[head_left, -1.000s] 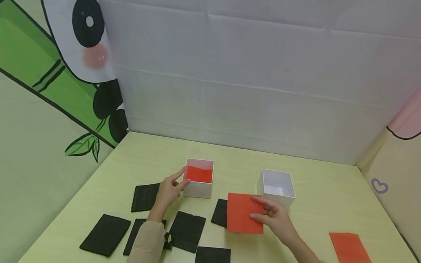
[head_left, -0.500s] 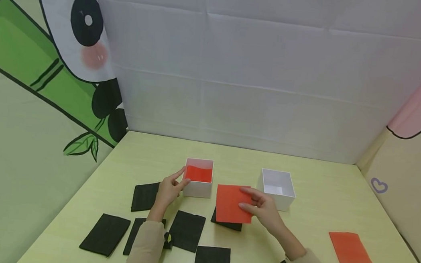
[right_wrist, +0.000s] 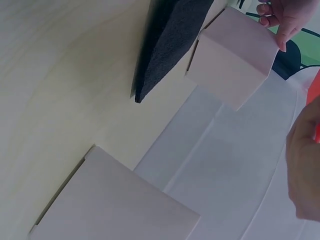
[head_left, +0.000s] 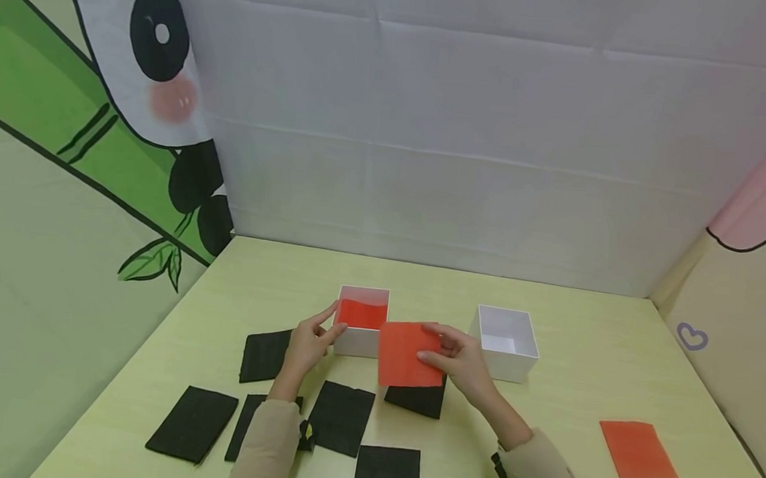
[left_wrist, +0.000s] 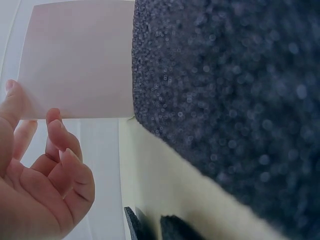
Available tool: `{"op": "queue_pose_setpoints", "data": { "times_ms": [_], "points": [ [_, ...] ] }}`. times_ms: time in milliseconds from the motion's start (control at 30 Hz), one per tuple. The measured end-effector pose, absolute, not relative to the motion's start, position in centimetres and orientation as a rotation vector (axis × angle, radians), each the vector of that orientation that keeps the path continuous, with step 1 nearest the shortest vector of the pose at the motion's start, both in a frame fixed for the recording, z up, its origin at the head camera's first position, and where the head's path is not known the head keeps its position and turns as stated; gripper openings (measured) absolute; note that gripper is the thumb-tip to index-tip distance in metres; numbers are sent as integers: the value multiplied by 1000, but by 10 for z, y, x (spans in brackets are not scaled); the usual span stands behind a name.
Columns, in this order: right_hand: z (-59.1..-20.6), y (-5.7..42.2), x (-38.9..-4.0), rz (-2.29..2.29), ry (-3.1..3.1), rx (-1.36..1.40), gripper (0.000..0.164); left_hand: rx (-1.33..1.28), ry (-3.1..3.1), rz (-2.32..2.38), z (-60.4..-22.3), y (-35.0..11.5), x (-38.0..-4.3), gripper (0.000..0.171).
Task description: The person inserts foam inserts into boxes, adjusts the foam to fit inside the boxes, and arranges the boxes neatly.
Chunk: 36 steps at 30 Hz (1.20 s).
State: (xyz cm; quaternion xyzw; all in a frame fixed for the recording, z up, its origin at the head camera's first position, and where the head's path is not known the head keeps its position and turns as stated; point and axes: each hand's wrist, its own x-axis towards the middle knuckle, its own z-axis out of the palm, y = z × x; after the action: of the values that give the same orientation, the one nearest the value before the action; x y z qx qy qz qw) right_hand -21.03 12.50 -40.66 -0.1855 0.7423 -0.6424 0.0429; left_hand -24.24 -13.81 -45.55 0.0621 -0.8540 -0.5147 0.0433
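Observation:
My left hand [head_left: 306,348] holds the left white box [head_left: 358,343] at its left side, thumb by the front corner and index finger farther back along the rim. Red material [head_left: 361,314] lies inside that box. My right hand [head_left: 467,365] pinches a flat red square sheet [head_left: 405,354] by its right edge, thumb in front. The sheet hangs above the table just right of the box and covers part of its front corner. In the left wrist view, the left hand's fingertips touch the box wall [left_wrist: 80,60]. Only a sliver of the red sheet [right_wrist: 316,90] shows in the right wrist view.
A second white box [head_left: 510,365] stands to the right, with no contents visible. Several black squares [head_left: 192,425] lie scattered over the left and middle of the table, one [head_left: 419,402] partly under the held sheet. Another red square [head_left: 640,454] lies far right.
My right hand has carried the red sheet left and away from me, toward the left box. More of the black square beneath shows. The left hand stays at the box.

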Motion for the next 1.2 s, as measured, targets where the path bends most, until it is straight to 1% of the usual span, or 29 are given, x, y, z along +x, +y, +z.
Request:
{"op": "queue_pose_setpoints", "data": {
  "times_ms": [300,533,667,900,1200],
  "points": [
    [-400,103,-212,-2051,2267,-462,46,173,-2619,-1582,-455,-146,-238,55],
    [-399,89,-221,-2092,2432,-337,37,157,-2612,-1585,-455,-148,-238,55],
    [-398,81,-227,-2130,2457,-330,34,140,-2605,-1575,-455,-150,-237,57],
    [-397,70,-240,-2167,2519,-362,36,152,-2603,-1586,-455,-147,-238,58],
    [-391,61,-252,-2049,2560,-333,44,142,-2603,-1580,-455,-144,-237,58]
  ]
}}
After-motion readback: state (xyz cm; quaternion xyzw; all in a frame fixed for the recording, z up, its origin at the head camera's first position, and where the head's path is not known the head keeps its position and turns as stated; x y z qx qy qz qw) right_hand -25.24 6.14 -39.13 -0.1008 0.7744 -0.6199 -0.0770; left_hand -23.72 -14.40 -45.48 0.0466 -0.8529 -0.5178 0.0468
